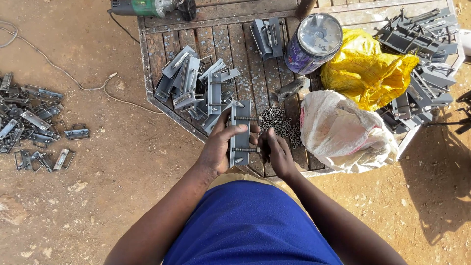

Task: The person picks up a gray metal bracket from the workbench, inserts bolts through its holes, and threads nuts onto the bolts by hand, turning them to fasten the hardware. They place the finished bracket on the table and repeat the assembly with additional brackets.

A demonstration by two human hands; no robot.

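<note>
left hand (220, 147) clamped round a grey metal bracket (240, 132), thumb laid across its face, remaining fingers wrapped behind. bracket held upright just above the near edge of the wooden pallet table (157, 54), long axis running away from the body, toward the far edge. two threaded bolts (247, 149) crossing it at right angles, one near the top, one lower, both poking out toward the right. right hand (276, 152) just beside, fingertips pinched together at the tip of the lower bolt; whether anything small sits between them, impossible to tell. so: bracket to the left of those fingers, bolt axis pointing straight at them, right hand the nearer to the bolt end. small heap of metal sleeves (278, 123) lying just beyond the right hand, a white sack (343, 132) at the near right corner, more grey brackets (189, 83) piled toward the left edge.
</note>
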